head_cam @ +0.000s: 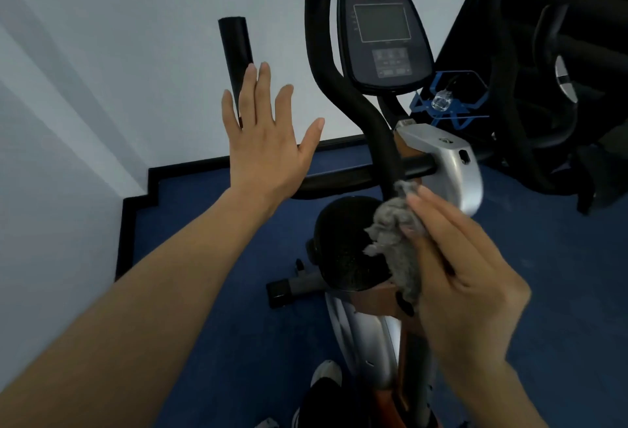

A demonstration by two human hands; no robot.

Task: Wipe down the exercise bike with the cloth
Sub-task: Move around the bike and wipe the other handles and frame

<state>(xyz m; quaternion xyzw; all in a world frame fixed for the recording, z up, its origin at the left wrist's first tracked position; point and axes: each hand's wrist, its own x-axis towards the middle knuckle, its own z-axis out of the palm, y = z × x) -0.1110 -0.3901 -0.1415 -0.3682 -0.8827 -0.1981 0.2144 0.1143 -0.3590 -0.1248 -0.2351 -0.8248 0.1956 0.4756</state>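
Cloth (396, 244), grey and bunched, sat pinched in right hand (469, 278) fingers, against black stem (384, 149) of the exercise bike (452, 162) at centre. Likely soft, light, limp: best wadded in palm. Left hand (268, 142) spread, fingers straight, empty, near far-left grip (234, 54).

Cloth (396, 244) against handlebar (353, 101), below console (382, 37).

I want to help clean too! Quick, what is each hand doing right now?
Left hand: open, fingers spread, holding nothing.
Right hand: holding the grey cloth.
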